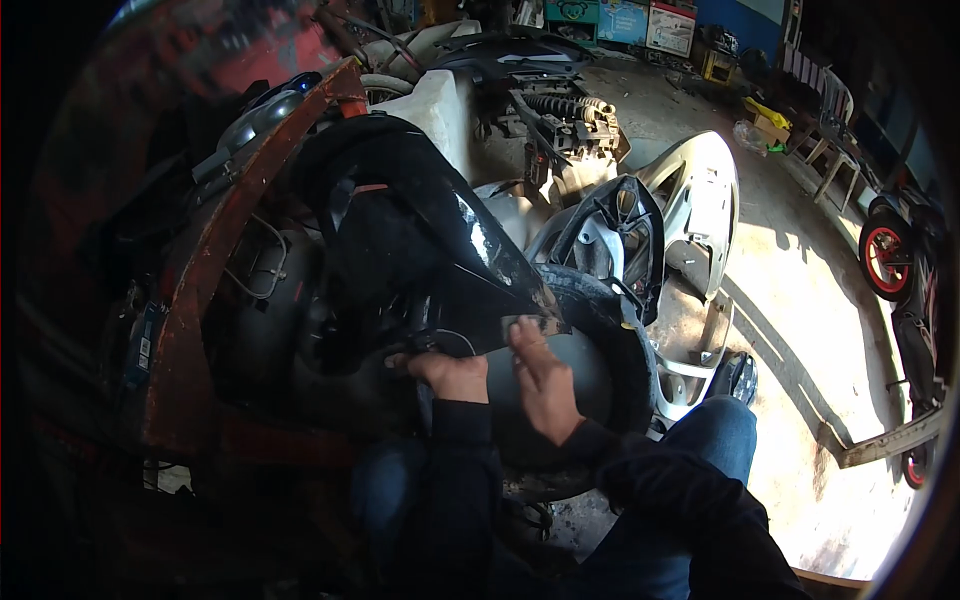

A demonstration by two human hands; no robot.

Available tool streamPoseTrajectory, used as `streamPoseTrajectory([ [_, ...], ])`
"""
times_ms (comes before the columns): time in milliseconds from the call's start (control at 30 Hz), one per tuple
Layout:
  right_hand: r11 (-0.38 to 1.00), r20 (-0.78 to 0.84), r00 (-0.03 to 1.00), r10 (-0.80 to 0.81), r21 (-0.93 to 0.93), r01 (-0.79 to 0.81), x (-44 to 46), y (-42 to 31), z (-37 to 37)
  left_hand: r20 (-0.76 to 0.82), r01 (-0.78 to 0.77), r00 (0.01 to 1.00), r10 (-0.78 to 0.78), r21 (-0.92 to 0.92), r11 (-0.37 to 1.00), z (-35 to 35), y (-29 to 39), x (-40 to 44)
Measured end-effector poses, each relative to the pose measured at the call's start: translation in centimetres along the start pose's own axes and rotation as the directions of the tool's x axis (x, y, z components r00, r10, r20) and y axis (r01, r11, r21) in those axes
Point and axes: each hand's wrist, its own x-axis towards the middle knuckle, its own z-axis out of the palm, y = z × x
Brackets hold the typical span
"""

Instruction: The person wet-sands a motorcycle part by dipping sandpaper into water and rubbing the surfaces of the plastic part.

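Observation:
A glossy black body panel (pixel 415 200) lies in front of me, its narrow scuffed end pointing toward my lap. My left hand (pixel 450 376) is at the panel's near lower edge, its fingers curled and partly hidden in the dark there. Against the scuffed tip rests my right hand (pixel 542 378), with a small greyish piece (pixel 522 326) pressed under its fingertips. Below the tip is a round dark basin (pixel 625 370) with a grey surface inside it.
A rusty red metal frame (pixel 200 270) runs along the left. Silver and black fairings (pixel 705 190) stand to the right, near a metal assembly with a spring (pixel 575 120). A motorcycle with a red wheel (pixel 886 256) is at the far right.

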Motion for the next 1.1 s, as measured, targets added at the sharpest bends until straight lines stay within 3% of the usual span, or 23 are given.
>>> streamPoseTrajectory([
  [67,0.966,0.106,0.964,-0.245,0.112,0.233,-1.0,-2.6,-0.6,-0.004,0.002,1.000,-0.001,0.013,1.000,-0.6,0.4,1.1],
  [100,0.961,0.119,0.957,-0.265,0.114,0.252,-0.8,-1.5,-0.9,0.004,0.006,1.000,-0.006,0.025,1.000,-0.6,0.4,1.5],
  [133,0.961,0.122,0.956,-0.267,0.112,0.254,-0.6,0.3,-0.7,0.003,0.006,1.000,-0.006,0.020,1.000,-0.4,0.3,0.9],
  [200,0.995,0.033,0.998,0.045,0.091,-0.048,0.3,3.2,0.1,-0.030,0.005,1.000,-0.005,-0.012,1.000,0.4,0.0,-0.5],
  [233,0.989,0.032,0.998,0.057,0.134,-0.061,0.2,1.3,0.4,-0.029,0.005,1.000,-0.006,-0.017,1.000,0.3,-0.3,-0.5],
  [333,0.944,0.119,0.960,-0.255,0.244,0.220,-0.3,-2.1,-0.3,-0.072,-0.092,0.992,0.101,0.118,0.989,0.3,-0.9,-0.8],
  [367,0.945,0.116,0.961,-0.252,0.244,0.218,-0.7,-0.7,-0.3,-0.072,-0.087,0.993,0.096,0.121,0.989,0.5,-0.7,-1.0],
  [433,0.974,0.051,0.995,-0.088,0.212,0.076,-0.9,2.4,-0.1,-0.059,-0.080,0.994,0.087,0.123,0.989,0.8,-0.7,-1.4],
  [533,0.971,0.068,0.996,-0.054,0.238,0.037,0.6,0.6,0.3,-0.040,-0.024,0.999,0.026,0.041,0.999,0.0,-1.0,-1.5],
  [567,0.952,0.139,0.972,-0.190,0.270,0.148,0.7,-1.1,-0.4,-0.067,-0.026,0.997,0.032,0.093,0.995,-0.3,-1.0,-1.6],
  [667,0.931,0.135,0.957,-0.258,0.301,0.208,-0.3,-1.0,-1.3,-0.102,-0.023,0.994,0.046,0.216,0.976,-0.6,-1.1,-2.0],
  [700,0.946,0.110,0.982,-0.157,0.301,0.117,0.2,-0.5,-1.2,-0.061,-0.025,0.997,0.037,0.189,0.982,-0.7,-1.3,-2.3],
  [733,0.946,0.103,0.981,-0.163,0.300,0.126,0.6,-0.1,-1.1,-0.021,-0.025,0.999,0.029,0.159,0.987,-0.8,-1.4,-2.7],
  [800,0.947,0.059,0.974,-0.218,0.253,0.197,2.2,-0.3,-1.2,0.004,0.011,1.000,-0.011,0.176,0.984,-1.2,-1.5,-3.5],
  [867,0.941,0.062,0.957,-0.284,0.209,0.266,2.2,-2.4,-2.1,0.070,-0.081,0.995,0.065,0.269,0.960,-1.2,-1.3,-4.3],
  [967,0.895,0.149,0.892,-0.427,0.214,0.392,-0.9,-3.1,-2.6,0.111,-0.114,0.990,0.084,0.296,0.948,-0.7,-0.4,-4.1],
  [1000,0.893,0.152,0.889,-0.431,0.211,0.397,-0.2,-2.9,-2.6,0.121,-0.166,0.984,0.133,0.326,0.931,-0.7,-0.4,-4.0],
  [1067,0.898,0.052,0.910,-0.412,0.195,0.395,2.8,-3.4,-2.7,0.117,-0.165,0.984,0.133,0.329,0.930,-0.6,-0.5,-5.0],
  [1100,0.907,0.077,0.917,-0.391,0.199,0.370,4.3,-4.2,-3.2,0.107,-0.126,0.990,0.094,0.344,0.930,-0.8,-0.7,-5.4],
])
